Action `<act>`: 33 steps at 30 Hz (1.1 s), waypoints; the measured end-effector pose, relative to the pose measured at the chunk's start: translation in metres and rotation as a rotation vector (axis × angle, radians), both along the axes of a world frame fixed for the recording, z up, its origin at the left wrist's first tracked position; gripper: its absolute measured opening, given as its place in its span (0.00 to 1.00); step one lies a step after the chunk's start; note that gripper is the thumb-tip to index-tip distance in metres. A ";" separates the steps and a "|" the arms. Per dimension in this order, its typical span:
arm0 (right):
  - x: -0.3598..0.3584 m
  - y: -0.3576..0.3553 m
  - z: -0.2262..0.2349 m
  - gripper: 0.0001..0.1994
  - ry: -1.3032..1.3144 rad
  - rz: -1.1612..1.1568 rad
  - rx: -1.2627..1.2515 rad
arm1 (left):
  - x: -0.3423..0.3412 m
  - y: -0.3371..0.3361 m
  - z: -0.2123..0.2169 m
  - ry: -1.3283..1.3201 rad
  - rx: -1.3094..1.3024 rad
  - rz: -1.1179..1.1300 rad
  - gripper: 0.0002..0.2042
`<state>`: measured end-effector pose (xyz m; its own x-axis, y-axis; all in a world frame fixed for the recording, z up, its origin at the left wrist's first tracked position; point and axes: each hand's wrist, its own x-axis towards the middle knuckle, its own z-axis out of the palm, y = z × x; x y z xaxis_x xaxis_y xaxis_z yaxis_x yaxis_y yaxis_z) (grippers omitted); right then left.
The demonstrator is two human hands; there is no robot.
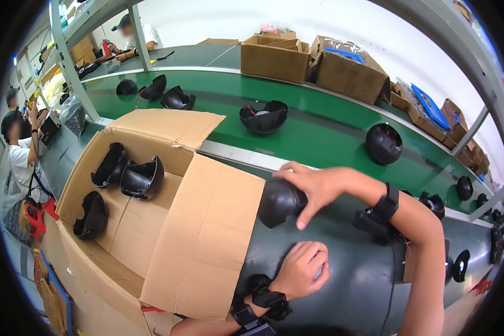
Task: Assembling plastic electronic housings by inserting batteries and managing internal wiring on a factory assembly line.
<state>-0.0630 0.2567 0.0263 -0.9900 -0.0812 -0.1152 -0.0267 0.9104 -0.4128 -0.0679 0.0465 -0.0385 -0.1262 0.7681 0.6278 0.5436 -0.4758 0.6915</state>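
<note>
My right hand [319, 190] reaches in from the right, thumb and fingers spread around a black rounded plastic shell [279, 205]. The shell rests on the dark tabletop beside a cardboard flap. Nearer to me, my left hand [303, 270] is curled closed; a small greyish piece shows at its fingers, too hidden to name. Left of both hands stands an open cardboard box [204, 235]. Inside it lie three black half-shells: one at the upper left [110, 165], one beside it [143, 178] and one lower down [91, 216].
Beyond the table runs a green conveyor belt [319, 126] carrying a half-shell [264, 117], a round black shell [384, 143] and several other black parts. Cardboard boxes [274, 59] line the far side. Metal posts [140, 39] frame the station. People [134, 36] work at the left.
</note>
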 end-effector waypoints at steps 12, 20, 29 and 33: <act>-0.103 0.078 0.001 0.08 0.214 -0.450 0.819 | 0.001 0.007 -0.001 0.048 0.046 0.128 0.06; 0.046 0.025 0.030 0.10 0.418 -0.803 -0.583 | 0.005 -0.003 0.005 0.072 0.312 0.093 0.06; 0.181 -0.158 -0.024 0.04 0.305 -0.973 -1.491 | 0.002 -0.005 0.008 0.242 0.328 -0.183 0.14; 0.208 -0.162 -0.011 0.07 0.385 -1.029 -0.765 | 0.005 -0.004 0.017 0.323 0.264 -0.290 0.15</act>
<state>0.1447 0.0947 0.0155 -0.5984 0.7974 -0.0781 0.2979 0.1309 -0.9456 -0.0631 0.0421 -0.0218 0.3013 0.5527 0.7770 0.5295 -0.7746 0.3457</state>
